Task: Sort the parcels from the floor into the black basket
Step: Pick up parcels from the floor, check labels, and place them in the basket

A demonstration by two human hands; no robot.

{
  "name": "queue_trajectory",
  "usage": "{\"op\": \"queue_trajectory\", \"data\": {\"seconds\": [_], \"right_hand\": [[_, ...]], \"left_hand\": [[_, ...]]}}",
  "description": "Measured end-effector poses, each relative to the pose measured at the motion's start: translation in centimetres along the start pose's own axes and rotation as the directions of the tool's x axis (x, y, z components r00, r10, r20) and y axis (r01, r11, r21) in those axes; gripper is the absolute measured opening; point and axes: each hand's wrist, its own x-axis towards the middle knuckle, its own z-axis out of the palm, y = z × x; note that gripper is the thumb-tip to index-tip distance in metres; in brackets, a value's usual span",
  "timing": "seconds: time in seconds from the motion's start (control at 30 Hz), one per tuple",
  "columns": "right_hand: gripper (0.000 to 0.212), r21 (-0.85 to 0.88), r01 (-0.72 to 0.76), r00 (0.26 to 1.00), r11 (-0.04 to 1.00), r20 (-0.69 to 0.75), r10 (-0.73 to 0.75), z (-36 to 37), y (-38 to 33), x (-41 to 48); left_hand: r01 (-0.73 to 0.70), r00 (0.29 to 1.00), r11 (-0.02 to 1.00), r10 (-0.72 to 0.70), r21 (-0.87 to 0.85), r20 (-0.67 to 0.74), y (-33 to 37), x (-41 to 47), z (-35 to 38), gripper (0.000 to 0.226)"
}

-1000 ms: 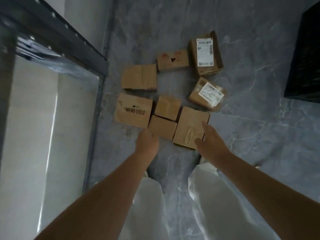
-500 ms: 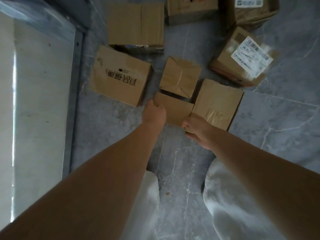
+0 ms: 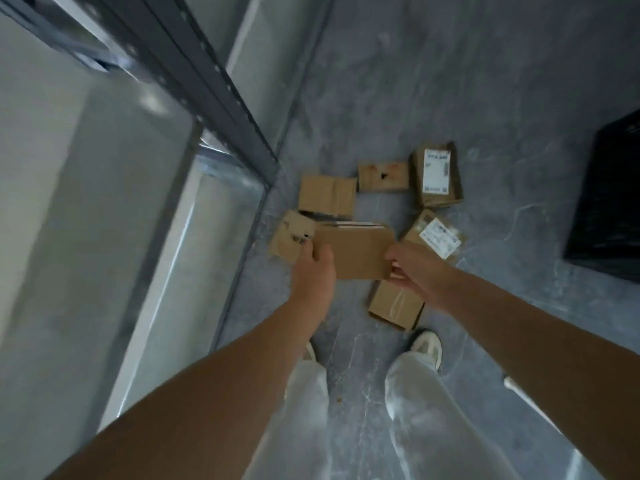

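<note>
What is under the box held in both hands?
Poking out beneath the held box: a printed box on its left and a taped box by the right hand. Whatever lies directly under its middle is covered.

Plain brown parcel [image 3: 353, 252] raised, broad face up, over six other cardboard parcels [image 3: 327, 195] lying on grey floor [image 3: 485, 98], two w/ white labels; black basket [image 3: 609, 206] well apart, far right.
</note>
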Motion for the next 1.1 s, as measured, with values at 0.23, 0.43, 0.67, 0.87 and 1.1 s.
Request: {"op": "queue_trajectory", "data": {"seconds": [0.23, 0.43, 0.67, 0.87, 1.1], "right_hand": [[0.048, 0.110, 0.370, 0.928, 0.922, -0.091, -0.361, -3.4, -17.2, -23.9], [0.055, 0.028, 0.593, 0.805, 0.805, -0.048, -0.592, -4.0, -23.3, -39.4], [0.039, 0.053, 0.747, 0.654, 0.663, 0.120, -0.746, -5.9, -24.8, -47.7], [0.055, -0.006, 0.812, 0.526, 0.583, 0.439, -0.728, -6.2, -22.0, -49.9], [0.030, -0.043, 0.764, 0.470, 0.644, 0.722, -0.508, -0.2, -17.0, -52.1]], "left_hand": [[-0.302, 0.953, 0.927, 0.297, -0.222, -0.056, 19.4, -14.6, -14.0, 0.038], [-0.524, 0.850, 0.812, 0.479, -0.258, -0.221, 27.4, -25.6, -24.1, 0.038], [-0.665, 0.746, 0.686, 0.587, -0.296, -0.315, 26.6, -33.9, -27.9, 0.028], [-0.689, 0.724, 0.608, 0.563, -0.394, -0.399, 20.7, -39.8, -27.5, 0.044], [-0.663, 0.710, 0.622, 0.344, -0.417, -0.615, 10.3, -46.4, -28.6, 0.054]]}}
